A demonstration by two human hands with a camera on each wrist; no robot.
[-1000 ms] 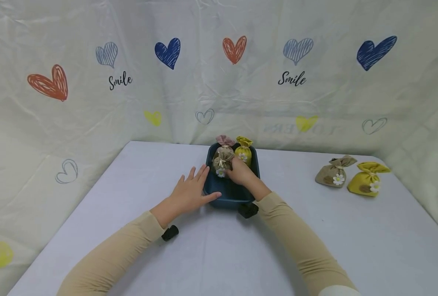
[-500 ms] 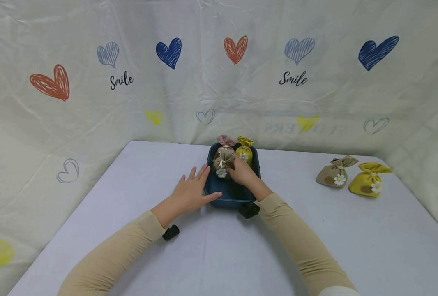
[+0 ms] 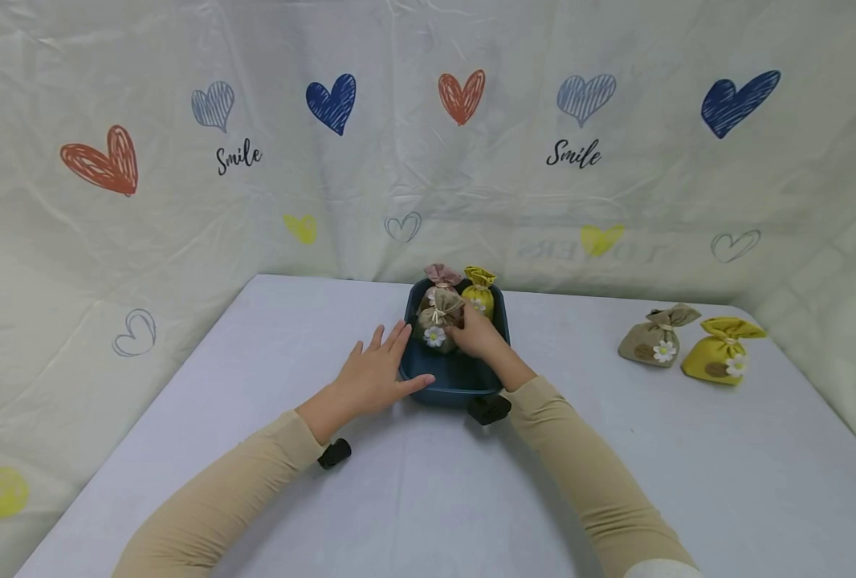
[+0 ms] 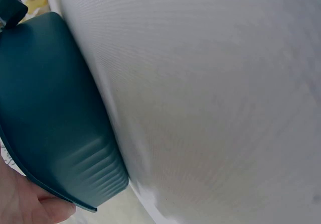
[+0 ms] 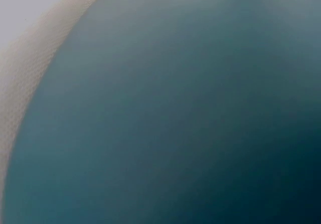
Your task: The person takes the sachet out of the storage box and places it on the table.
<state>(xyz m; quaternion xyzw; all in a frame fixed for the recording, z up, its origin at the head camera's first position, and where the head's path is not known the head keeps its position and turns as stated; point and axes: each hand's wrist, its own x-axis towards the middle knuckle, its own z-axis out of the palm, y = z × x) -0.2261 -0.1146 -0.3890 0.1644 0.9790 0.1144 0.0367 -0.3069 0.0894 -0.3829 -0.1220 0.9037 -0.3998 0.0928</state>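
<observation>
Brown pouch (image 3: pixel 438 324) (in the tray (image 3: pixel 451 374)) has barely shifted.

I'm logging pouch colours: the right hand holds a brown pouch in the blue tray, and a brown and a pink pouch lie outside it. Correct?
No: the head view shows a yellow pouch, not pink, beside the brown pouch outside the tray.

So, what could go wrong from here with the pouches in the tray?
The right hand holds the brown pouch right in front of the pink pouch, with a yellow pouch close by; shifting it might knock either over. The left hand lies spread at one side of the tray, which could slide if bumped.
</observation>
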